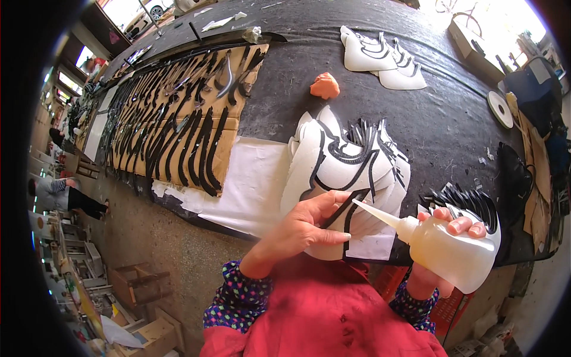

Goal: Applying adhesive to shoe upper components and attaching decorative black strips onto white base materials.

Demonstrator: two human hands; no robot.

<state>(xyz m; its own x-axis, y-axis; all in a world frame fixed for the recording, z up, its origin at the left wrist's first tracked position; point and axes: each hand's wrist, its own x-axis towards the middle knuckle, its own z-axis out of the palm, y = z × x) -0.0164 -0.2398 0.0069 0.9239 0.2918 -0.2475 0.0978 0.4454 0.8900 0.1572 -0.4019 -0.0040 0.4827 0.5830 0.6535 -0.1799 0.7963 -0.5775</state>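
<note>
My right hand [461,225] is wrapped around a translucent squeeze bottle [453,257] with yellowish liquid inside. Its long white nozzle points up and left, the tip close to a narrow black strip [344,209]. That strip is held between the fingers and thumb of my left hand [302,229]. Beneath lies a fanned pile of white curved pieces [345,169] edged with black strips, like shoe upper parts. Whether the nozzle tip touches the strip, I cannot tell. Beside the bottle is a second pile of white pieces with black strips [476,202], partly hidden by my right hand.
Many wavy black strips lie in rows on a cardboard sheet [235,128] at the left. An orange lump [325,86] and more white pieces [369,56] lie farther back on the black-covered table [267,101]. A white tape roll [499,109] is at the right. Another person [71,193] stands far left.
</note>
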